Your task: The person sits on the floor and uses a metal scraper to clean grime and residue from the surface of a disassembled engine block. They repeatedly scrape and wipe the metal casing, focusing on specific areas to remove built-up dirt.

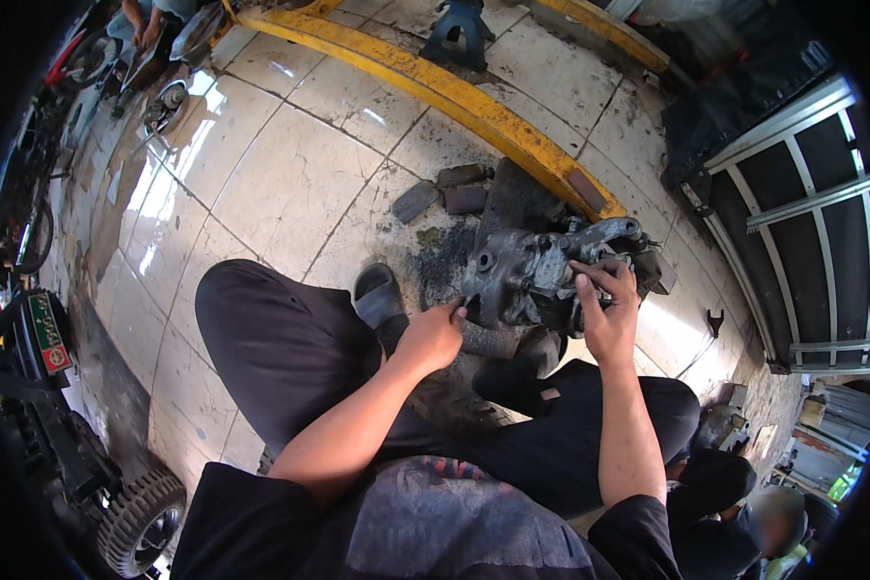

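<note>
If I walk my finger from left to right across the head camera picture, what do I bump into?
Knobby tire → grey sandal → left hand → dirty metal part → black panel with silver bars.

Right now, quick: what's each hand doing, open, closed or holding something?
Left hand: fingers curled at the greasy cast-metal vehicle part; any grip cannot be told.
Right hand: thumb and fingers bent over the part; whether they pinch anything cannot be told.

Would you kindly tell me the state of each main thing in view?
Grey cast metal assembly, grimy
Left hand, curled, at its left edge
Right hand, fingers bent, touching it
Yellow metal beam, scuffed
Dark-blue metal stand, upright
Three dark rectangular blocks, grouped together
White tiled floor, stained
</note>
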Motion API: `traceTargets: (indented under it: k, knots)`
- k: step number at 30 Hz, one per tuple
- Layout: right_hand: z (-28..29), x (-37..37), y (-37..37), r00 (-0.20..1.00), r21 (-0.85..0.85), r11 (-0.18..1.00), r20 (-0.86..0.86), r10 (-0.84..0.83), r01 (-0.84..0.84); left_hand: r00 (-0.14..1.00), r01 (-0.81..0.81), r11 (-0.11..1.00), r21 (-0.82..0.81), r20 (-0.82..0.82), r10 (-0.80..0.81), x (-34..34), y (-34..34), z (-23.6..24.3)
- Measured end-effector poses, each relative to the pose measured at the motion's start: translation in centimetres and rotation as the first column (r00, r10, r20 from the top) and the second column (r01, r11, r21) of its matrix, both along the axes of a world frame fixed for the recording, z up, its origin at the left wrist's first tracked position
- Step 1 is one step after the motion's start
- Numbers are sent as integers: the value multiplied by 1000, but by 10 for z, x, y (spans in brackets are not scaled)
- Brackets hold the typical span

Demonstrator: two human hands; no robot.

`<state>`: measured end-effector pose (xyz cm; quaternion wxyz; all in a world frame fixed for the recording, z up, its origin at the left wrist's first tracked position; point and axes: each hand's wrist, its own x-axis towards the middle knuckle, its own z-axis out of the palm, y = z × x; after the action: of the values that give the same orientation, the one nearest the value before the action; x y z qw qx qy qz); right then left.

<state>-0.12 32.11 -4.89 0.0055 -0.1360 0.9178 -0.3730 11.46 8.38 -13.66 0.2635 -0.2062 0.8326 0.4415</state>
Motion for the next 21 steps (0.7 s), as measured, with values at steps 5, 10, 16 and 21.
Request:
traceTargets:
  k: [5,10,16,21]
  knots:
    - [-1,0,3,1000,-17,1000,-18,-21,20,995,94,995,31,19,-94,-7,-4,-2]
    - [-5,-1,4,1000,-47,999,-10,-24,23,995,-92,995,-30,-30,91,-4,3,-8]
    - [-4,2,5,999,-56,998,1,-40,40,999,-37,999,1,25,37,-15,-11,-1]
    - [-3,2,4,999,-75,996,2,-38,38,1000,-3,1000,0,5,3,-22,-15,-4]
